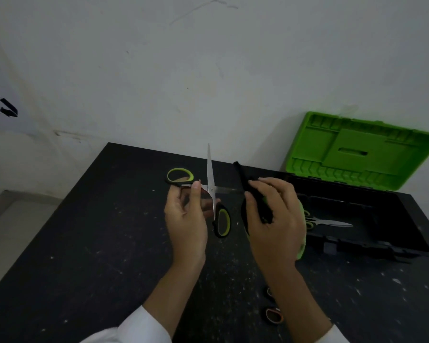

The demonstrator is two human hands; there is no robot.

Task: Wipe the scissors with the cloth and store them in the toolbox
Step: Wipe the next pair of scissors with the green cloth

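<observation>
Above the dark table I hold a pair of scissors with green-and-black handles, spread wide open. My left hand pinches them near the pivot; one blade points up and the other points right. My right hand grips a dark cloth with a green underside, wrapped round the tip of the right-pointing blade. The black toolbox stands open at the right, its green lid leaning back against the wall.
A second pair of green-handled scissors lies inside the toolbox. Another pair with orange-and-black handles lies on the table near my right forearm. The black table is speckled with white bits; a white wall rises behind it.
</observation>
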